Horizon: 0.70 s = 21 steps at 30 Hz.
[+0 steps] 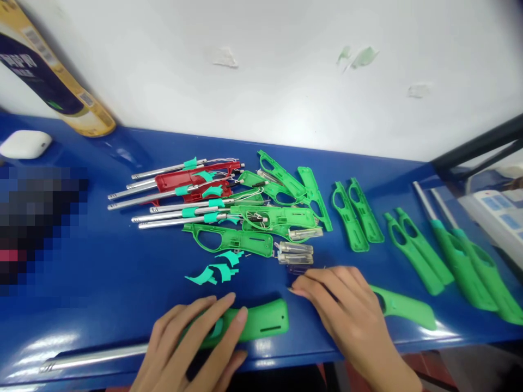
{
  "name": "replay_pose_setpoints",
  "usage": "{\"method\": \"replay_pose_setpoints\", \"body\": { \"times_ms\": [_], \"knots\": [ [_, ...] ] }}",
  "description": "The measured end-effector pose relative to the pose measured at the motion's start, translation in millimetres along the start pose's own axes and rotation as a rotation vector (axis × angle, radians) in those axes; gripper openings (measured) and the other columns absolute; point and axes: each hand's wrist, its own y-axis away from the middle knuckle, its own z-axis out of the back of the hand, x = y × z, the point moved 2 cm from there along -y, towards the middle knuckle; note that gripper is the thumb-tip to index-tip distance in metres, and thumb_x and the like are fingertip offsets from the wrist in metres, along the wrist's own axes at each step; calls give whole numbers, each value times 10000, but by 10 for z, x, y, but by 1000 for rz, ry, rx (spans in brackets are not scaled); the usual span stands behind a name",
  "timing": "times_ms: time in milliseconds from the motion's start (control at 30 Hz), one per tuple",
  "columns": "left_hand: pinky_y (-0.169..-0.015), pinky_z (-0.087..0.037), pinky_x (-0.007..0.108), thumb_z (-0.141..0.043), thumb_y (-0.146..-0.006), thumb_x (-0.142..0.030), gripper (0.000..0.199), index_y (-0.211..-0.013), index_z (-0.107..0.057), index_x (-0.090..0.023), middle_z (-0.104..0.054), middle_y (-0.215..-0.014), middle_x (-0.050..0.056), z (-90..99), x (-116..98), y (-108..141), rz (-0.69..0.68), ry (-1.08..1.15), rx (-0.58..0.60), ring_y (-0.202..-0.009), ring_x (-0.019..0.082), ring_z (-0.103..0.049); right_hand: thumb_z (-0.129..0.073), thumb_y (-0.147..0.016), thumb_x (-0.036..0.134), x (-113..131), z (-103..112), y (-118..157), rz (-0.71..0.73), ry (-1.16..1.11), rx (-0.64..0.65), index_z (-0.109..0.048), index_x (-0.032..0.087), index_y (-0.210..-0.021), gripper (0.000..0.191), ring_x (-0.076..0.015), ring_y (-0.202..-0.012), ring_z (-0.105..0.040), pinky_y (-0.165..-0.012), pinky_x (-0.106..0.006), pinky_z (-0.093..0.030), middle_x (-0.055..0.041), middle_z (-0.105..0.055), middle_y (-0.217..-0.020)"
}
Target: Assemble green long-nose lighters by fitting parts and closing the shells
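Observation:
My left hand (192, 343) holds a green long-necked lighter (265, 321) near the table's front edge, fingers over its middle. The lighter's silver tube (102, 356) points left, and its slotted handle end shows to the right of my fingers. My right hand (347, 310) is just right of that handle, thumb and fingertips pinched together low over the table. Something tiny shows at those fingertips, too small to name. Close by lie clear fuel tanks (296, 253) and a dark small part (300, 269). A green handle piece (408, 308) lies partly behind my right hand.
Silver tubes (175, 220) with wires, red shells (188, 177), green shells (241, 240) and teal pieces (223, 271) lie mid-table. Rightward are paired shells (357, 218), green handles (420, 253), lighters (466, 264) and a power strip (500, 215). A yellow bottle (87, 111) and white case (26, 144) stand left.

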Motion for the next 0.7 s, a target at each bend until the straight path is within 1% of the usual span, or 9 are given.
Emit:
{"method": "replay_pose_setpoints", "body": {
  "times_ms": [67,133,167,267,333,433,533,633,700],
  "knots": [
    [-1130,-417,415,-610,-1056,-131,434,-1459,-662,-283,-725,-1420,41,-40,-34,-22,-58,-12,30,-1307,244,-620,-622,-1074,150,-19,24,29,-15,-12,8,-718,216,-1098,119,-185,-876,-661,-822,-353,-421,-26,-783,-1026],
    [-1168,-376,427,-611,-1052,-126,437,-1450,-674,-295,-733,-1422,27,-77,-42,-34,-67,-2,49,-1327,241,-618,-600,-1081,144,-32,47,78,-39,-56,5,-701,234,-1126,143,-181,-916,-707,-841,-350,-480,-16,-796,-1056],
    [-1170,-378,425,-609,-1058,-139,419,-1438,-683,-297,-745,-1400,24,-91,-41,-40,-65,2,52,-1313,235,-630,-584,-1080,123,-34,57,104,-54,-87,-3,-686,231,-1139,159,-176,-952,-730,-863,-343,-514,-17,-800,-1073],
    [-1105,-443,381,-620,-1065,-190,369,-1410,-702,-290,-778,-1317,20,-116,-36,-68,-92,-7,54,-1219,207,-682,-561,-1056,43,-13,63,152,-117,-183,-30,-658,205,-1159,216,-139,-1033,-758,-943,-284,-573,-18,-804,-1096],
    [-1052,-471,360,-635,-1050,-177,380,-1406,-704,-291,-784,-1289,15,-118,-33,-96,-104,-22,49,-1178,200,-695,-574,-1041,26,18,49,150,-154,-235,-46,-664,204,-1158,231,-113,-1012,-763,-955,-234,-581,2,-803,-1067],
    [-1025,-475,361,-635,-1037,-149,389,-1392,-712,-289,-786,-1279,11,-113,-29,-129,-83,-19,32,-1164,206,-694,-595,-1034,48,67,27,121,-220,-286,-76,-683,213,-1109,202,-97,-944,-769,-932,-198,-591,22,-803,-1017],
    [-1024,-472,366,-626,-1046,-164,374,-1390,-717,-281,-782,-1294,17,-113,-34,-133,-90,-8,32,-1169,214,-692,-629,-1037,103,101,30,98,-291,-311,-105,-695,229,-1037,142,-95,-877,-775,-875,-172,-604,34,-803,-967],
    [-1033,-471,369,-625,-1048,-166,370,-1388,-720,-277,-786,-1279,22,-124,-39,-119,-95,-12,16,-1153,213,-699,-667,-1028,137,118,53,94,-337,-314,-130,-715,236,-1067,117,-112,-863,-786,-831,-177,-623,30,-814,-968],
    [-1040,-474,368,-636,-1043,-164,368,-1380,-724,-283,-794,-1249,19,-141,-45,-111,-75,-19,0,-1137,208,-706,-673,-1023,143,127,70,93,-335,-322,-129,-724,242,-1097,133,-125,-860,-789,-820,-199,-637,28,-820,-976]
  ]
}}
